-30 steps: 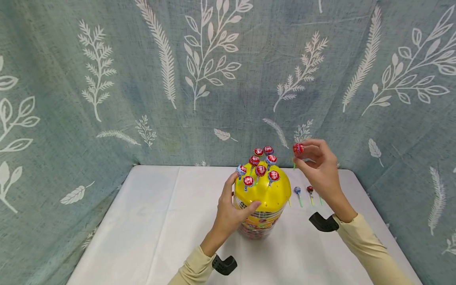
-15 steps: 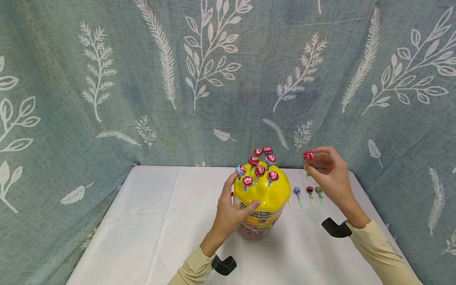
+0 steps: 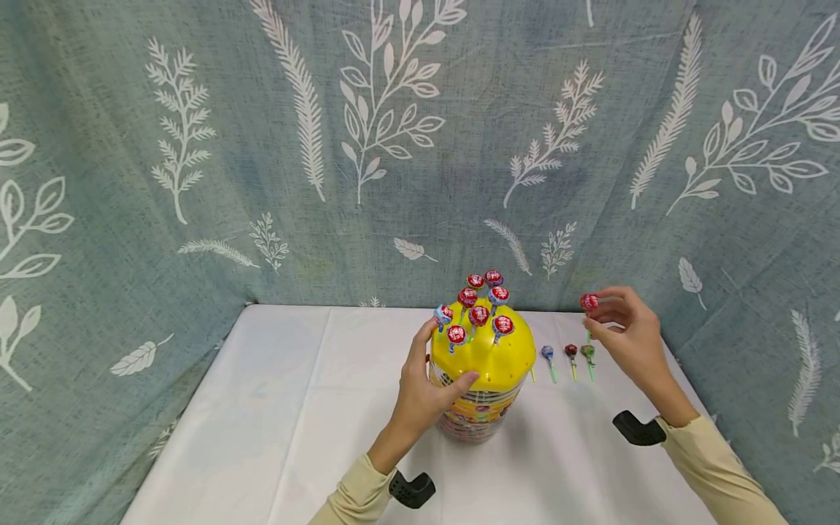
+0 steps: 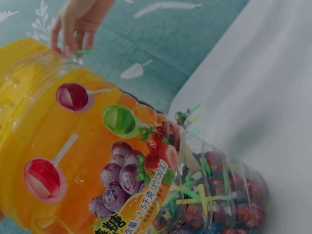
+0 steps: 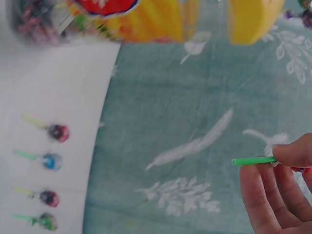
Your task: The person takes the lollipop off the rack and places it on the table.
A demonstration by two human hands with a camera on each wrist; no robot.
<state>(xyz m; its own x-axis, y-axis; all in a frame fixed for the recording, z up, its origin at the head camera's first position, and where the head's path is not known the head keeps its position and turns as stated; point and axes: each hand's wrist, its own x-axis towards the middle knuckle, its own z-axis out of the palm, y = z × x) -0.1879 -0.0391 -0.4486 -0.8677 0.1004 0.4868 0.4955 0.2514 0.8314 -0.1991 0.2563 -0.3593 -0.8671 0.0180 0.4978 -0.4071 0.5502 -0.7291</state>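
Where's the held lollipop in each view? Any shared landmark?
Head: lollipop right of centre, in the right hand.
Left wrist: upper left, green stick showing.
Right wrist: lower right, green stick pointing left.
Landmark: yellow lid, in all three.

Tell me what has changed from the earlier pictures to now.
The right hand moved right and lower in the head view, away from the jar, with its red lollipop. This uncovered the green lollipop on the table. Nothing was let go. The left hand stays on the lid; the lollipops in it are unchanged.
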